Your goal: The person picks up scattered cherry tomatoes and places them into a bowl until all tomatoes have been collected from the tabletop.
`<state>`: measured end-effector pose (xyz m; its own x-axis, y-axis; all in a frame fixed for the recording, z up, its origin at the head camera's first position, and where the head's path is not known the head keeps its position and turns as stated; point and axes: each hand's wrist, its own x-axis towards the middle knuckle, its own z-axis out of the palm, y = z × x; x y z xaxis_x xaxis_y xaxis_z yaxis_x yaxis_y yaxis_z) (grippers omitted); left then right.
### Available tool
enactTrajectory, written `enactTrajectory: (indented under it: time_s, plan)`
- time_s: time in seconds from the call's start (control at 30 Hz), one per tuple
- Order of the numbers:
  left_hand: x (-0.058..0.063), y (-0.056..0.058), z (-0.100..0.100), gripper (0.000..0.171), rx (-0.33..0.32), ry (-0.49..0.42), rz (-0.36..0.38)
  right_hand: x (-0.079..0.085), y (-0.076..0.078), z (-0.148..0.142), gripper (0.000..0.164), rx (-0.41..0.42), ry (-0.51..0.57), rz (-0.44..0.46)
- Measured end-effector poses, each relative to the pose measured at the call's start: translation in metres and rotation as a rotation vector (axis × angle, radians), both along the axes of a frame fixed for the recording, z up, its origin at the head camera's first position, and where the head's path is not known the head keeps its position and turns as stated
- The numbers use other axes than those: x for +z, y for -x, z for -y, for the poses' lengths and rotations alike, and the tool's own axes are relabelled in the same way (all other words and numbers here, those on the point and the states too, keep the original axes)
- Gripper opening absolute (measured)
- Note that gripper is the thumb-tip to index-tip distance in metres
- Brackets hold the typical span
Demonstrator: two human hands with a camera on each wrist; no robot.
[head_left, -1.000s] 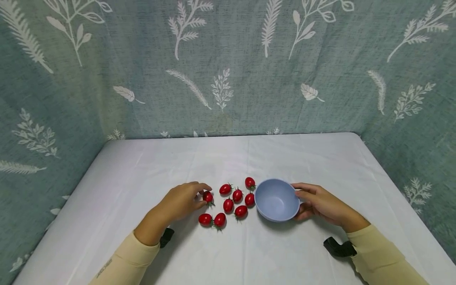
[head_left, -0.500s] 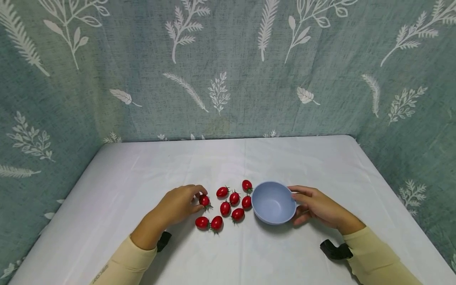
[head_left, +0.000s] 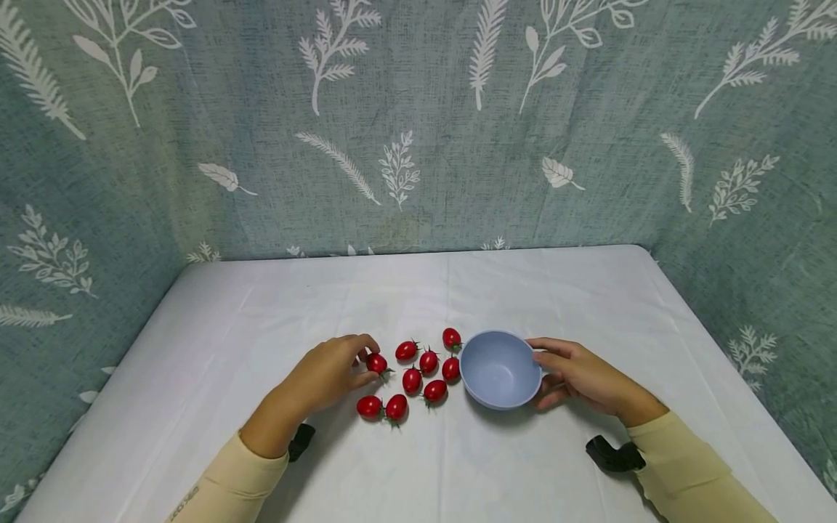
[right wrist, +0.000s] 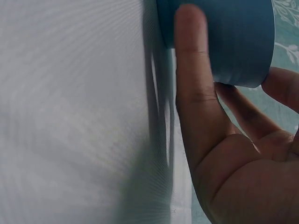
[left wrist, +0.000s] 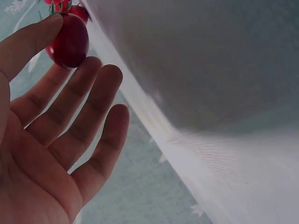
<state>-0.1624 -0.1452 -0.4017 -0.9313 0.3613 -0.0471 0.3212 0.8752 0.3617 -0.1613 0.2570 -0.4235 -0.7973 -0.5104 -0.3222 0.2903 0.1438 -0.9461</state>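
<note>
Tomato (head_left: 376, 363), small and red, is pinched in the person's left hand (head_left: 327, 374), well away from the left and far edges of the white table (head_left: 510, 472). I see eight more tomatoes (head_left: 412, 381) lying close by. The right hand (head_left: 585, 374) grips a blue bowl (head_left: 500, 370) by the side facing the table's right edge. Leafy green cloth (head_left: 438, 225) hangs behind the far edge.

The tomatoes (head_left: 412, 380) are red, the bowl (head_left: 500, 372) blue, the curtain (head_left: 431, 87) leaf-patterned green.

No text is readable; the mark (head_left: 182, 504) on the left sleeve (head_left: 230, 476) is illegible
</note>
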Motion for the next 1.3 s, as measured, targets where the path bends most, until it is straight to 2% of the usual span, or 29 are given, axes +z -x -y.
enactTrajectory:
  time_s: [0.2, 0.83, 1.3]
  plan:
    - [0.004, 0.001, -0.003, 0.03, -0.029, -0.009, -0.035, 0.001, 0.0, 0.001, 0.061, 0.005, -0.016, -0.01]
    - [0.02, 0.003, -0.03, 0.036, -0.055, -0.008, -0.086, 0.002, 0.0, 0.002, 0.06, 0.001, -0.023, -0.007]
    - [0.032, 0.001, -0.055, 0.04, -0.138, -0.027, -0.111, 0.0, 0.0, -0.001, 0.061, 0.014, -0.008, -0.004]
